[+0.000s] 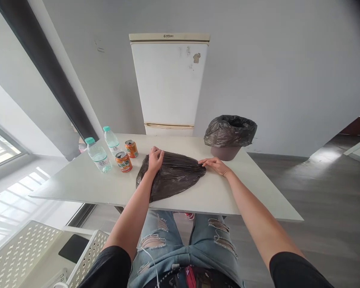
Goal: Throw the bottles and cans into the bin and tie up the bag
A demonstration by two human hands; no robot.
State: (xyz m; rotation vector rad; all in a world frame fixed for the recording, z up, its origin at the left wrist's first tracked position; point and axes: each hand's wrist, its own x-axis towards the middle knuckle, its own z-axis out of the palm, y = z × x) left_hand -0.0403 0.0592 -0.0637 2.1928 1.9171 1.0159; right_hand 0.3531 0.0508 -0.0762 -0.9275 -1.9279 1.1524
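A dark plastic bag (177, 178) lies spread and crumpled on the white table (216, 198) in front of me. My left hand (155, 159) is closed on the bag's upper left part, fingers curled. At the bag's gathered right end, my right hand (215, 164) pinches the plastic between thumb and fingertips. Behind that hand stands a brownish trash bin (226, 153), its top covered by a dark bag liner (228, 138) folded over the rim.
Two clear bottles with green caps, a nearer bottle (99, 157) and a farther bottle (111, 141), stand at the table's left. Beside them are two orange cans, one nearer can (124, 162) and one farther can (131, 149). A white fridge (169, 84) is behind; a perforated basket (24, 248) sits lower left.
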